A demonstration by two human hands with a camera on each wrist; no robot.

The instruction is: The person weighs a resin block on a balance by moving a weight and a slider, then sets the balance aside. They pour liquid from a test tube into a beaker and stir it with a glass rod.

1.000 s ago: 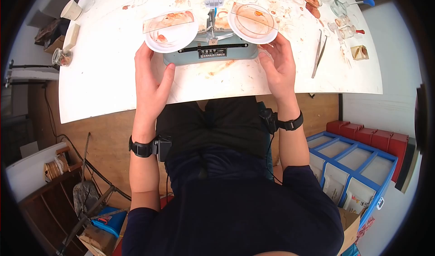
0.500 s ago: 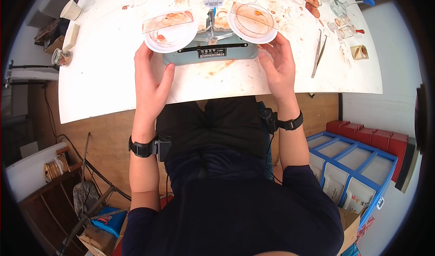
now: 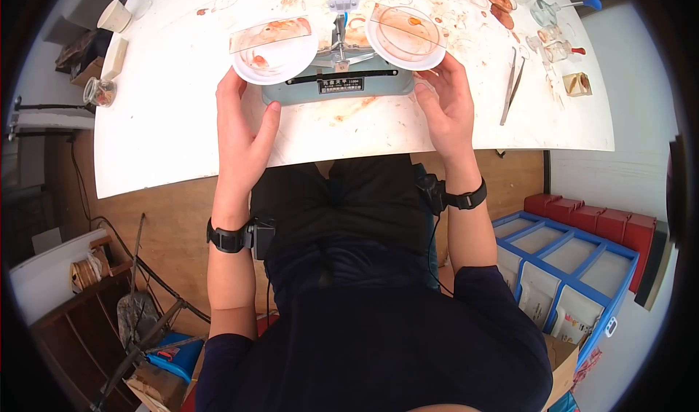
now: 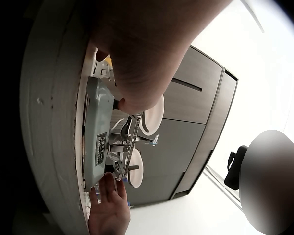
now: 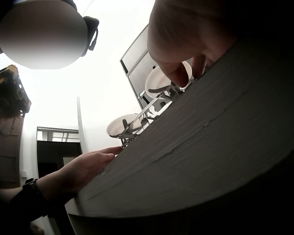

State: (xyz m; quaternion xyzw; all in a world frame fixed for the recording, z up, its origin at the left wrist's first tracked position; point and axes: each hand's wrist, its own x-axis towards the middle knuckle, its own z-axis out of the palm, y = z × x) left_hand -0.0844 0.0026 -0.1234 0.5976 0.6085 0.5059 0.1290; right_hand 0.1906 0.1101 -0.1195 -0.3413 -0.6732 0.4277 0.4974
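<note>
A grey-blue pan balance stands near the table's front edge, its dark nameplate facing me. On its left white pan lies a stained clear plate. The right white pan carries another clear plate with orange smears. My left hand is beside the balance's left end, thumb apart from the fingers, fingertips partly hidden under the left pan. At the right end my right hand has its fingers extended beneath the right pan's edge. Neither hand grips anything in the views.
Metal tweezers lie to the right on the stained white table. Behind them are glass vessels, one a bottle with a blue-tipped dropper. A small glass jar and a white cup stand at the left edge.
</note>
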